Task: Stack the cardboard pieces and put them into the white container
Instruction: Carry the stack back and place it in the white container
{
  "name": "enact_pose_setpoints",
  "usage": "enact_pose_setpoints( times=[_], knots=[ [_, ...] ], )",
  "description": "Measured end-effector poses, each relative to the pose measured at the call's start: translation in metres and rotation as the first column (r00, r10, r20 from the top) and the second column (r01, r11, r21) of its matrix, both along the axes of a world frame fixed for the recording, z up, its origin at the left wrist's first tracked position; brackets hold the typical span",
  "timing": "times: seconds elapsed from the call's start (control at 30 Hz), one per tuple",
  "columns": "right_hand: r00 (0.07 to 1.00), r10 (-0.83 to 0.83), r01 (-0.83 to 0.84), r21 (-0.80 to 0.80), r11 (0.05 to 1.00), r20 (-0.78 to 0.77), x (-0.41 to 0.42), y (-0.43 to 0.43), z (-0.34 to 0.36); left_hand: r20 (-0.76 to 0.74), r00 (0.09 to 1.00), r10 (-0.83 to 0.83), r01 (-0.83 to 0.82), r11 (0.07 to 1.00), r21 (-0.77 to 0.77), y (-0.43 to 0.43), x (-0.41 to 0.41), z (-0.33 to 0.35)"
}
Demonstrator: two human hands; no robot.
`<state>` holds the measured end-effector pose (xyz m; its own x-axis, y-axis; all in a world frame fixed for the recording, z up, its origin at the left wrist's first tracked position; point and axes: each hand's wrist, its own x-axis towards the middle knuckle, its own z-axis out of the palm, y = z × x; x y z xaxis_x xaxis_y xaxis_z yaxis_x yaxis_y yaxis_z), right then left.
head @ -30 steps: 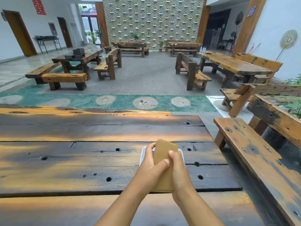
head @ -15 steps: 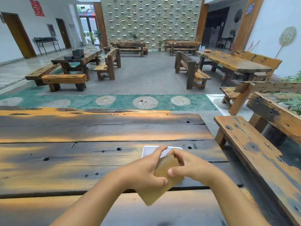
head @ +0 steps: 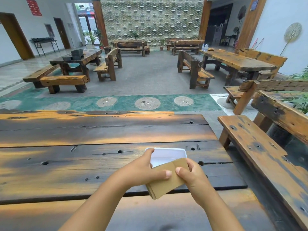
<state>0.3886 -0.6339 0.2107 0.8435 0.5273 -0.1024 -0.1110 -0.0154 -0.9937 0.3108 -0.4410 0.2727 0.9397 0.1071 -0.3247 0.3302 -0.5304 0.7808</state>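
A stack of brown cardboard pieces lies nearly flat and tilted between both hands, just above the table. My left hand grips its left side, thumb on top. My right hand pinches its right end. Right behind the stack stands the white container, a shallow rectangular tray on the dark wooden table. The stack's far edge overlaps the container's near rim, and my hands hide the container's near part.
A wooden bench runs along the table's right side, close to the container. The table's right edge is just past my right hand. More tables and benches stand across the grey floor beyond.
The stack went from upright on its end in front of the container to lying nearly flat, swung down and turned crosswise. Both hands kept hold. The container's inside now shows.
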Motion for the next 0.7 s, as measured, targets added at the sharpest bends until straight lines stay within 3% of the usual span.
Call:
enact_pose_setpoints(
  times=[0.07, 0.13, 0.2, 0.33, 0.53, 0.7],
  knots=[
    [0.998, -0.064, 0.065, 0.023, 0.998, -0.02, 0.001, -0.001, -0.003, 0.031, 0.983, 0.182, -0.166, 0.945, -0.281, -0.005, -0.018, -0.011],
    [0.993, -0.119, 0.119, 0.035, 0.992, -0.021, 0.003, -0.001, -0.004, 0.034, 0.917, 0.398, -0.315, 0.773, -0.552, -0.023, -0.026, -0.033],
    [0.991, -0.136, 0.135, 0.036, 0.99, -0.001, 0.002, 0.001, -0.004, 0.017, 0.852, 0.523, -0.38, 0.641, -0.667, -0.042, -0.026, -0.052],
    [0.994, -0.11, 0.109, 0.045, 0.993, 0.015, -0.007, 0.006, -0.003, 0.099, 0.821, 0.562, -0.358, 0.641, -0.679, -0.046, -0.02, -0.055],
    [0.997, -0.014, 0.015, 0.02, 1.0, -0.077, -0.013, 0.003, -0.01, 0.117, 0.884, 0.454, -0.329, 0.779, -0.534, -0.031, -0.023, -0.054],
    [0.983, -0.076, 0.094, 0.099, 0.991, -0.168, -0.015, 0.005, -0.014, 0.118, 0.874, 0.472, -0.326, 0.748, -0.578, -0.042, -0.019, -0.054]
  ],
)
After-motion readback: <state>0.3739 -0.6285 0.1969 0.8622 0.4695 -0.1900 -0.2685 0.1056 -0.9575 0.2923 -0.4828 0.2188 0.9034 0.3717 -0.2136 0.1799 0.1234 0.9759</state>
